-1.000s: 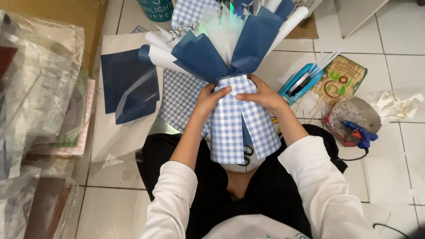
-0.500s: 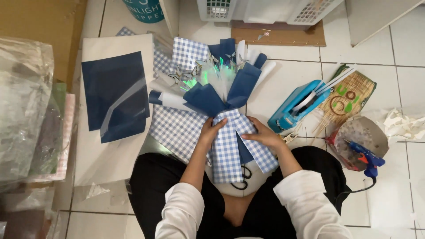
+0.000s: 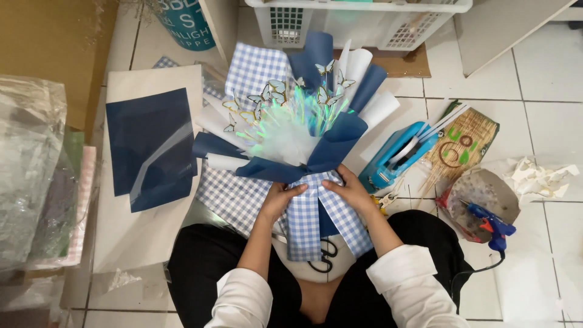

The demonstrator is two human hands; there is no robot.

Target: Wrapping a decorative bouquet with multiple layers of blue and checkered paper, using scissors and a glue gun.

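Observation:
A bouquet (image 3: 291, 130) wrapped in navy, white and blue gingham paper lies on the floor in front of me, with paper butterflies and glowing green lights at its top. Both hands clasp its neck. My left hand (image 3: 280, 199) grips the left side of the gingham-wrapped stem (image 3: 306, 225). My right hand (image 3: 347, 188) holds the right side, just under the navy fold. Black scissors (image 3: 325, 255) lie in my lap below the stem.
Navy sheets (image 3: 149, 146) lie on white paper at the left, gingham paper (image 3: 228, 194) under the bouquet. A blue tape dispenser (image 3: 398, 155), a blue glue gun (image 3: 492, 225), crumpled paper (image 3: 537, 179), a white basket (image 3: 358, 21) and a teal bucket (image 3: 185, 24) surround me.
The view has tilted down and back, so the bouquet now sits lower and fully in sight. My hands stay clasped on its neck, right hand shifted slightly higher.

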